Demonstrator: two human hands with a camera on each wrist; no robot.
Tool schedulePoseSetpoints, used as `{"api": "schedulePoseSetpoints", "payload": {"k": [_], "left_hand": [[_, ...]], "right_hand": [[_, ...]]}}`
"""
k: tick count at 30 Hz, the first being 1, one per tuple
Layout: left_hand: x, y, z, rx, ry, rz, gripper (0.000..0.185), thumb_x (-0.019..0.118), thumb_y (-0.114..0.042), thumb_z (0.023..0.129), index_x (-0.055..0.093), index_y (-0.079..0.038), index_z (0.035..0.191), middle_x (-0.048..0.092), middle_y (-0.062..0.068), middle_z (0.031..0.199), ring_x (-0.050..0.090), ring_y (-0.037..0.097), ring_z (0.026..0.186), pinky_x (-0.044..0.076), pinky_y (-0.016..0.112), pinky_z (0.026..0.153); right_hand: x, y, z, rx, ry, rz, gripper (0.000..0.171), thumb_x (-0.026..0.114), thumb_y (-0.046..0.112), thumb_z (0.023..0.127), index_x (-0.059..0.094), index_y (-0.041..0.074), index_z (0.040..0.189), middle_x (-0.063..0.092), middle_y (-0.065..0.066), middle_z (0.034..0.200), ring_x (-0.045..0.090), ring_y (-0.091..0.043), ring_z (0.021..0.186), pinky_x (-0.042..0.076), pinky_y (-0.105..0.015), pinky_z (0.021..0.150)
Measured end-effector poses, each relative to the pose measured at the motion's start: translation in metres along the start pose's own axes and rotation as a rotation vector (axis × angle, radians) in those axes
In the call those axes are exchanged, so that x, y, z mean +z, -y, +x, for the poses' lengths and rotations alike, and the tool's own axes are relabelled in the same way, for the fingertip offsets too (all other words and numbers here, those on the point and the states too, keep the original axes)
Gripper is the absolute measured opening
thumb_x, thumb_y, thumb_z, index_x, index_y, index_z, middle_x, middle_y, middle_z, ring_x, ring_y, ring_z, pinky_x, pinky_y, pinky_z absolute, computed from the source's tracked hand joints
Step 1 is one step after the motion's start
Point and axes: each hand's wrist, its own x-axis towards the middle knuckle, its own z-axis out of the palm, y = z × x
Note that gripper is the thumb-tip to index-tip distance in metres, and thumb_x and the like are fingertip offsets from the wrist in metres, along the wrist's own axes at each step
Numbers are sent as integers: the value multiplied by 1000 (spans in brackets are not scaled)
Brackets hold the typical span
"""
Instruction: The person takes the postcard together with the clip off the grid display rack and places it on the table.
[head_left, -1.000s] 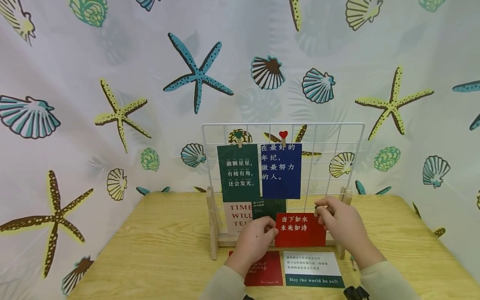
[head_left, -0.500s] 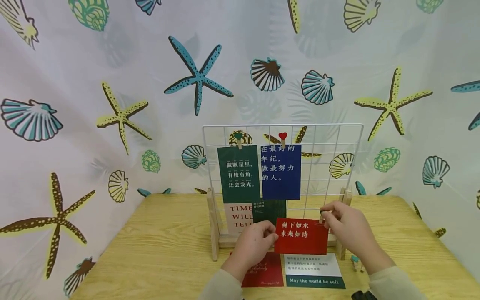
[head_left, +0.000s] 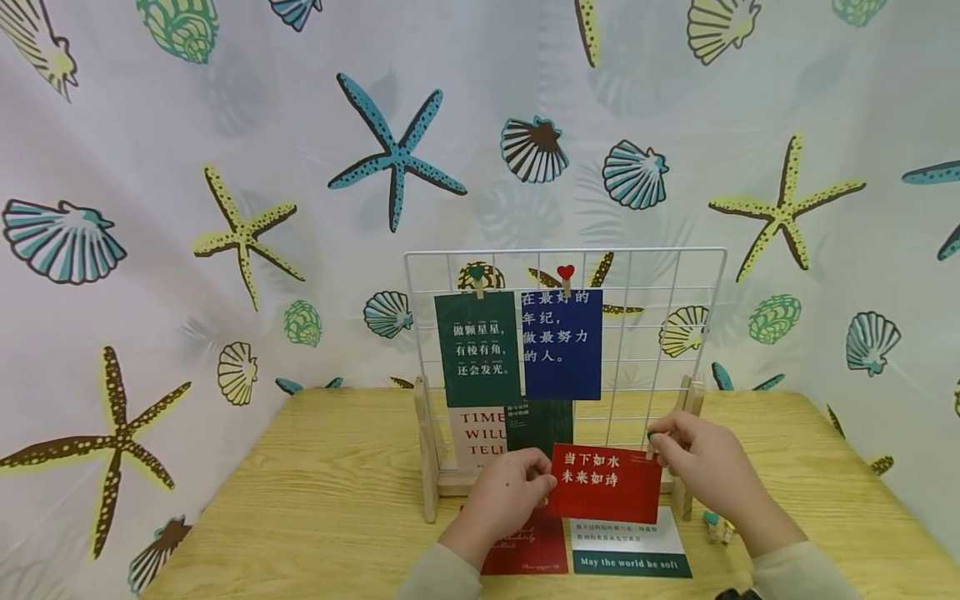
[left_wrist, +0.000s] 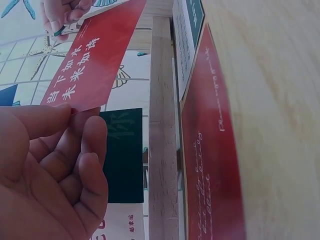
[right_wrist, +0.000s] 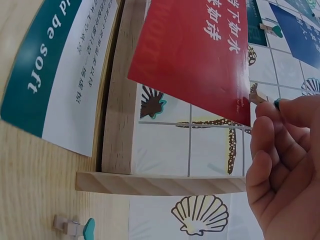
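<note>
A red card (head_left: 604, 484) with white characters hangs in the air in front of the white wire grid (head_left: 675, 333). My left hand (head_left: 546, 483) pinches the card's left edge between thumb and fingers (left_wrist: 75, 112). My right hand (head_left: 654, 442) pinches a small wooden clip (right_wrist: 259, 98) with a teal tip at the card's top right corner. The red card (right_wrist: 200, 55) tilts slightly, its right side lower. In the left wrist view the red card (left_wrist: 95, 60) runs up towards the right hand (left_wrist: 62, 15).
A green card (head_left: 477, 346) and a blue card (head_left: 562, 342) hang clipped on the grid. Two more cards (head_left: 476, 433) lean behind its base. A dark red card (head_left: 525, 546) and a white and teal card (head_left: 628, 548) lie on the wooden table (head_left: 315, 500). Spare clips (head_left: 716, 527) lie at the right.
Both hands and the red card have sunk a little lower and nearer to me. The card now covers more of the white and teal card on the table.
</note>
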Motion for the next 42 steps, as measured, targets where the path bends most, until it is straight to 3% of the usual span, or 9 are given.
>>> {"api": "schedulePoseSetpoints", "payload": {"k": [8, 15, 25, 29, 36, 42], "left_hand": [[-2, 1, -3, -22, 22, -19, 6, 70, -16, 96, 70, -19, 90, 63, -6, 77, 57, 16, 70, 48, 33, 66], [-3, 3, -8, -60, 42, -43, 5, 71, -20, 95, 71, -20, 90, 63, -6, 87, 55, 18, 83, 48, 40, 75], [-4, 5, -15, -71, 93, -102, 8, 72, -16, 94, 70, -20, 87, 63, 0, 77, 58, 19, 71, 47, 35, 66], [-5, 1, -18, -101, 120, -125, 9, 72, -16, 95, 70, -19, 87, 64, 0, 78, 58, 19, 71, 48, 35, 66], [-3, -1, -19, -77, 160, -137, 12, 70, -15, 96, 68, -17, 84, 66, -1, 74, 60, 18, 68, 50, 34, 68], [-1, -2, -20, -83, 198, -132, 13, 69, -14, 96, 68, -16, 83, 67, -1, 73, 61, 19, 69, 50, 37, 71]], "right_hand": [[-6, -9, -5, 5, 5, 38, 23, 58, 26, 104, 67, 10, 117, 69, 1, 87, 64, -18, 74, 53, -33, 64], [-11, -21, -8, 33, 7, 47, 25, 57, 26, 105, 67, 9, 120, 69, -1, 89, 65, -19, 76, 52, -35, 66], [-19, -44, -14, 89, 47, 24, 28, 56, 30, 105, 66, 7, 118, 67, -2, 87, 63, -20, 75, 52, -36, 67], [-23, -52, -18, 96, 65, 23, 26, 55, 28, 106, 66, 7, 116, 67, -4, 87, 64, -21, 77, 52, -36, 68], [-32, -63, -21, 116, 91, 6, 32, 54, 32, 106, 65, 5, 118, 67, -4, 89, 64, -20, 77, 51, -37, 68], [-35, -75, -25, 141, 129, 18, 27, 57, 26, 105, 65, 3, 115, 66, -4, 88, 63, -20, 76, 52, -37, 67]]}}
